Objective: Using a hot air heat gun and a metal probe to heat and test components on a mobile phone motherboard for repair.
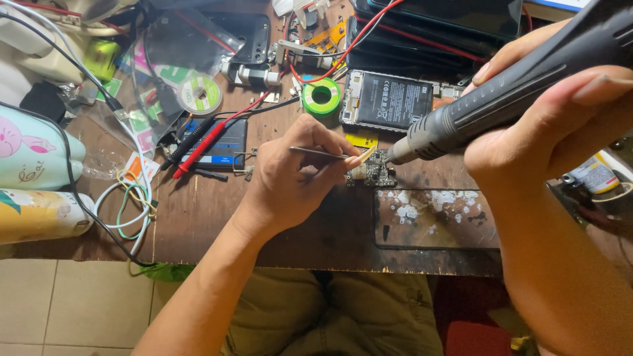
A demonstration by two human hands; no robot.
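My left hand [290, 178] pinches metal tweezers [323, 153], tips resting at a small circuit board [376, 171] on the wooden table [217, 224]. My right hand [560, 125] grips a dark grey hot-air tool handle [501, 99], its nozzle [399, 153] pointing down at the same board, just to its right. An opened phone with a black battery [392, 100] lies right behind the board.
A green solder spool [322, 97], red and black probe leads [204, 142], a white tape roll [200, 94], a dark glass pad [435, 217] with white residue, coiled wires [128, 204] and two pastel bottles [33, 178] crowd the table. Tiled floor lies below the front edge.
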